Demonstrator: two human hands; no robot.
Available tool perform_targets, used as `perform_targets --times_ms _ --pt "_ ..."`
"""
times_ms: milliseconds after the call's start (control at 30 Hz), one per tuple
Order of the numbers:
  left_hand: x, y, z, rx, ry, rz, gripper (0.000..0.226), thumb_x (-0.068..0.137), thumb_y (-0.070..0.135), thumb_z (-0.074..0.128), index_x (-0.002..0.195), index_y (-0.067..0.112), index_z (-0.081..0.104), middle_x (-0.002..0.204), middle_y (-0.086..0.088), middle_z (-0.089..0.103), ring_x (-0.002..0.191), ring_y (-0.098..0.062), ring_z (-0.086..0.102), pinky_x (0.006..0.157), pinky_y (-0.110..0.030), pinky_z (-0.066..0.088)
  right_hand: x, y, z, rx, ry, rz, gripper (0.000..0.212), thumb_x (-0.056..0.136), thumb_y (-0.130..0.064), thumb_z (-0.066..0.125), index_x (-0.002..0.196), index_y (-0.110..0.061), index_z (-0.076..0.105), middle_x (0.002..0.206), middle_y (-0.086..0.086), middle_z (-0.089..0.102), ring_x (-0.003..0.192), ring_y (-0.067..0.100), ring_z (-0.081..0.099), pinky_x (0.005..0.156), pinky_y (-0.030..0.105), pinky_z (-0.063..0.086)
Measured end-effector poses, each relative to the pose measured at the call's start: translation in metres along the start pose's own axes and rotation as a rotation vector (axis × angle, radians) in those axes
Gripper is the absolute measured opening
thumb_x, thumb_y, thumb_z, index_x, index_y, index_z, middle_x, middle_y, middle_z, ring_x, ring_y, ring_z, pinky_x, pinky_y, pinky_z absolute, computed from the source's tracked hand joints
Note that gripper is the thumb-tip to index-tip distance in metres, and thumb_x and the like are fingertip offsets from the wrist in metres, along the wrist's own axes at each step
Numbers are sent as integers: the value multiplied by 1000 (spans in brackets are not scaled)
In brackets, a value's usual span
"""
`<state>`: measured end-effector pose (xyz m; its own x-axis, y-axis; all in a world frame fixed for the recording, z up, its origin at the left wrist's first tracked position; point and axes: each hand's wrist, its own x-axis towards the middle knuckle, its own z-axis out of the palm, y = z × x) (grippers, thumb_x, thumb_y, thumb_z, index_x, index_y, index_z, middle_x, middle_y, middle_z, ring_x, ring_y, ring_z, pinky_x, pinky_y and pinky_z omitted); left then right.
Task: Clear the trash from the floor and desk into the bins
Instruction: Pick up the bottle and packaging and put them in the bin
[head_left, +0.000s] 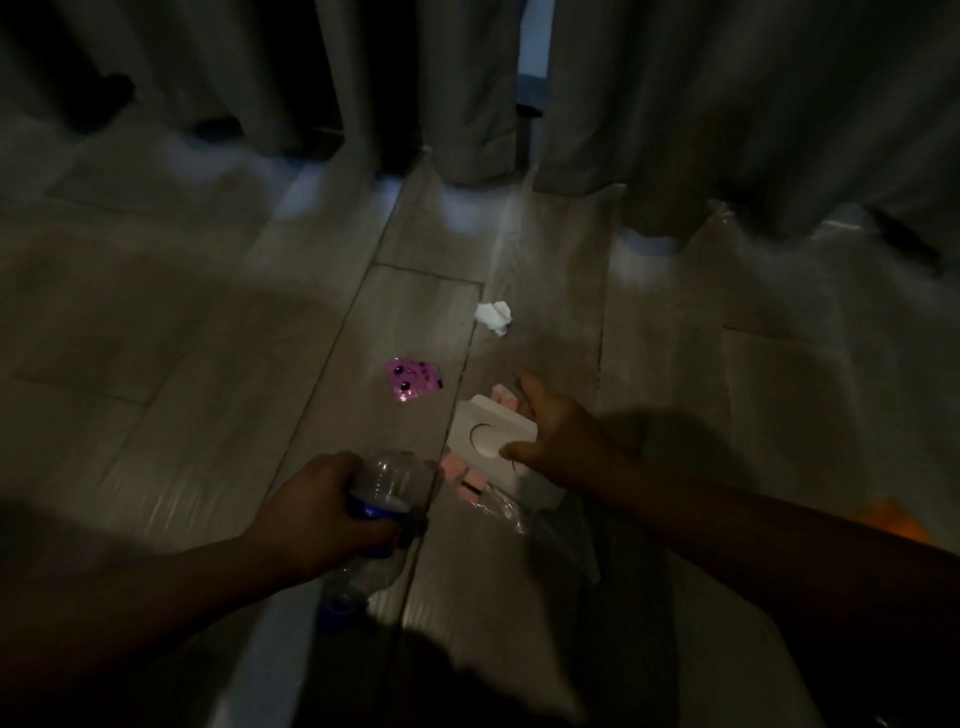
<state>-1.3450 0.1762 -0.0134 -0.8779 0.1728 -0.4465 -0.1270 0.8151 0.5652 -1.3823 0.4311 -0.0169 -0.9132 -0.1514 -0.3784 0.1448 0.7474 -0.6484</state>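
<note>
Dim plank floor (182, 364) ran up to grey curtains (727, 104). My left hand (317, 512) gripped a clear plastic bottle (395, 475). A pink wrapper (412, 382) and a crumpled tissue (493, 317) lay on the floor. My right hand (561, 436) pinched a white cardboard box (488, 434) between thumb and fingers, beside pink scraps (462, 475).

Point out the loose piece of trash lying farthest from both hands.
The crumpled white tissue, alone toward the curtains. The shiny pink wrapper lies nearer; the right hand holds the white box, the left hand the clear bottle.
</note>
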Motion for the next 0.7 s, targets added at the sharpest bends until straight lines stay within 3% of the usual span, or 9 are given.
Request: perform_targets --times_ms 67,133,233,367,500,700 --pt "0 -9 -6 -13 19 0 42 59 29 86 92 25 60 86 10 63 70 1 59 55 -9 39 15 -11 3 -25 -23 -58 69 79 -15 73 140 -12 40 130 10 56 118 23 55 96 28 44" --pt "0 -17 -13 -37 38 -13 43 60 30 86 93 28 58 86 13 63 71 1 61 55 -9 40 34 -20 8 -58 -44 -127 47 78 -15 74 121 -8 57 117 11 63 109 22 59 97 36 47" --pt "-1 -24 -19 -67 65 -22 42 60 28 86 91 32 57 85 15 64 69 4 61 54 -7 40 61 -36 16 -122 -47 -173 35 76 -16 74 109 -10 64 109 8 66 102 21 61 89 36 49" --pt "1 -30 -23 -89 70 -22 41 61 26 86 89 32 57 80 16 64 71 15 60 53 -3 42 87 -52 26 -211 32 -269 39 74 -17 74 111 -10 63 111 9 60 102 21 56 76 23 35" --pt "4 -34 -25 -75 59 -33 45 60 35 85 98 29 61 86 14 66 72 5 63 55 -8 43 99 -56 37 -262 14 -237 53 77 -24 72 126 -14 53 124 8 49 112 22 48 90 29 39" --pt "9 -41 -27 -61 62 -50 51 59 37 84 102 25 61 94 7 66 79 -6 64 66 -19 51 105 -57 44 -219 -5 -183 59 77 -20 74 130 -14 49 125 8 50 113 23 49 92 31 41"
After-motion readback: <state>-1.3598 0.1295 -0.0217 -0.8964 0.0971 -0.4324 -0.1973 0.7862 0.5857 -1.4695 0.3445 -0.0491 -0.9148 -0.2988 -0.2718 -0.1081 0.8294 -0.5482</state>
